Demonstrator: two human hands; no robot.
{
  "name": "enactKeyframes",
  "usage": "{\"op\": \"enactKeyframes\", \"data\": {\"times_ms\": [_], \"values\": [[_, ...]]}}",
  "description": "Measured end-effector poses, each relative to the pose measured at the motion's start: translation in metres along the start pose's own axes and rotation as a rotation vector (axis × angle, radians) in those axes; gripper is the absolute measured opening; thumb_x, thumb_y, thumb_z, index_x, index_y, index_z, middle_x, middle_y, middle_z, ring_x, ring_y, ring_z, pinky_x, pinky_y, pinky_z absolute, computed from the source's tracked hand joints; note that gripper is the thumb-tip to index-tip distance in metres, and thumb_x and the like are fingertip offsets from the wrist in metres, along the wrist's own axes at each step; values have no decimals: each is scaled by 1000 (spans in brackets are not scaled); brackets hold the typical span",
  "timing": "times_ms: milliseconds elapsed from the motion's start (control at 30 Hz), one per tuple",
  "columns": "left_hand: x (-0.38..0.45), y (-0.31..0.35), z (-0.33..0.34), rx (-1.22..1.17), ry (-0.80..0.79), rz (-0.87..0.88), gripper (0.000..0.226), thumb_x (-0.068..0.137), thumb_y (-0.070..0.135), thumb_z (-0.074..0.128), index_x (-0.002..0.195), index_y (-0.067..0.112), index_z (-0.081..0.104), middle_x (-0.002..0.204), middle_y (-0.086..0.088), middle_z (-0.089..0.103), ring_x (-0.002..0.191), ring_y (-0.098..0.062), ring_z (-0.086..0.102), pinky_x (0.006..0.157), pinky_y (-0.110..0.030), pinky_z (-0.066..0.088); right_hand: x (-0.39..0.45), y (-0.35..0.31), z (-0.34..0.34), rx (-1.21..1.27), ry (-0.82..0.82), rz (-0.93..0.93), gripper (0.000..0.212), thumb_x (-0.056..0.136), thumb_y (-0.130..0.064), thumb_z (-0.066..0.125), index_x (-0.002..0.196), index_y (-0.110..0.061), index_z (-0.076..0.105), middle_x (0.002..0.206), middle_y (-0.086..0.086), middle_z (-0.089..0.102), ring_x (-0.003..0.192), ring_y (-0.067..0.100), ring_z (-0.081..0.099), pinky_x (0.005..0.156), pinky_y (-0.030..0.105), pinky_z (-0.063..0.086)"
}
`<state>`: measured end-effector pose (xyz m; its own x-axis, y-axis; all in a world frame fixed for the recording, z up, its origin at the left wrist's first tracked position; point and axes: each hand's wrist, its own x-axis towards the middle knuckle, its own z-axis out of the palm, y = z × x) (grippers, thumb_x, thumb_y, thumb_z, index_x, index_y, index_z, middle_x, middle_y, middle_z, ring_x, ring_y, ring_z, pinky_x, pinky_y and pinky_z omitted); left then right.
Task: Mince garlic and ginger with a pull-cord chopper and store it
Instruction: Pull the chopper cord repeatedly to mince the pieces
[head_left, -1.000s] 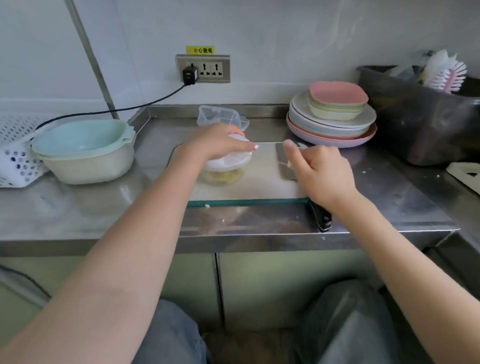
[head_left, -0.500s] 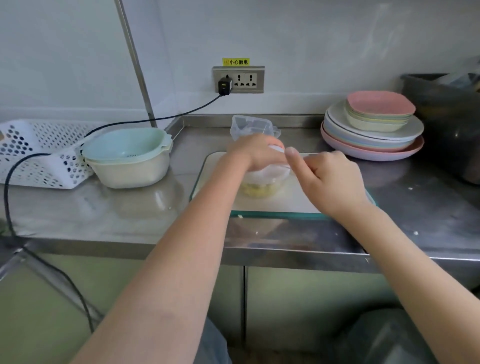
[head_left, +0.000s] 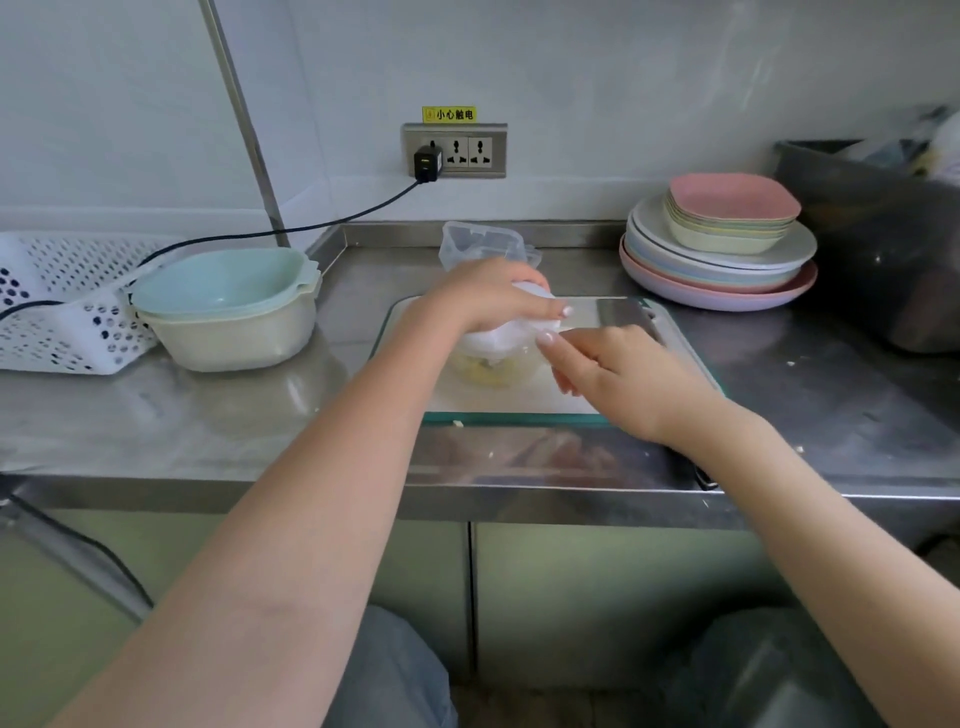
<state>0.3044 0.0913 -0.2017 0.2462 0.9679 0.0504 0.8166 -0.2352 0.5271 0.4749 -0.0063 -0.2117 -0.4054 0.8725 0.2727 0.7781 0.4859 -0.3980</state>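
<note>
Two hands: the chopper (head_left: 501, 332) is pressed down by the left hand (head_left: 488, 299); the right hand (head_left: 623, 379) is pinched beside its lid, contents unclear.
Behind: a clear tub (head_left: 483, 244) is half hidden.
Right: a knife (head_left: 621, 314) is laid on the board (head_left: 519, 402).
Left: bowls (head_left: 228, 306) are stacked.

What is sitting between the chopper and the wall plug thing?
In the head view, a clear plastic container stands on the steel counter right behind the chopper. Beyond it the counter is bare up to the wall socket.

The left hand (head_left: 488, 299) hides most of the chopper's lid (head_left: 511, 332).
</note>
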Motion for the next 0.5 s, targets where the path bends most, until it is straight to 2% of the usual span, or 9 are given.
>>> {"op": "enactKeyframes", "data": {"times_ms": [67, 133, 200, 267, 367, 433, 500], "values": [[1, -3, -2, -35, 13, -24, 53, 64, 74, 66, 108, 43, 65, 123, 12, 60, 109, -16, 57, 101, -37, 44, -3, 4, 0, 12, 19, 7, 74, 83, -73, 18, 67, -11, 53, 62, 4, 58, 67, 25, 55, 74, 41, 48], [2, -6, -3, -56, 23, -34, 48, 68, 70, 68, 107, 42, 66, 120, 12, 61, 108, -16, 57, 101, -35, 44, -21, 12, -13, -31, 127, 98, 74, 87, -67, 23, 59, -3, 49, 58, 11, 55, 62, 28, 50, 62, 37, 41], [4, -8, -4, -29, 35, -33, 46, 71, 68, 67, 108, 41, 66, 122, 11, 59, 109, -17, 54, 97, -33, 44, -35, 22, -22, -90, 218, 213, 75, 86, -65, 21, 53, -2, 47, 56, 12, 53, 60, 29, 46, 59, 36, 35], [4, -8, -3, -7, 18, -23, 46, 68, 73, 65, 103, 44, 66, 118, 14, 59, 107, -17, 54, 92, -32, 45, -28, 20, -19, -29, 173, 198, 72, 90, -63, 23, 57, -8, 54, 61, 6, 58, 67, 28, 51, 67, 36, 40], [3, -3, -1, -8, -42, 45, 45, 63, 76, 62, 95, 45, 67, 111, 17, 63, 106, -12, 57, 98, -35, 45, -1, 2, 3, 67, 5, 24, 60, 93, -62, 23, 72, -20, 60, 76, -3, 65, 80, 22, 58, 85, 40, 44], [2, -4, -3, -33, -33, 44, 40, 70, 70, 65, 100, 43, 67, 117, 16, 63, 108, -11, 57, 100, -33, 43, 5, -5, 8, 29, -20, -21, 57, 94, -59, 24, 73, -19, 58, 71, -5, 62, 75, 20, 56, 81, 39, 44], [4, -8, -5, -34, -14, 15, 38, 73, 67, 66, 102, 43, 67, 116, 15, 63, 105, -11, 57, 94, -29, 43, -9, 3, -1, -28, 53, 51, 62, 94, -57, 27, 64, -9, 54, 59, 1, 55, 66, 24, 51, 68, 37, 41]]}}
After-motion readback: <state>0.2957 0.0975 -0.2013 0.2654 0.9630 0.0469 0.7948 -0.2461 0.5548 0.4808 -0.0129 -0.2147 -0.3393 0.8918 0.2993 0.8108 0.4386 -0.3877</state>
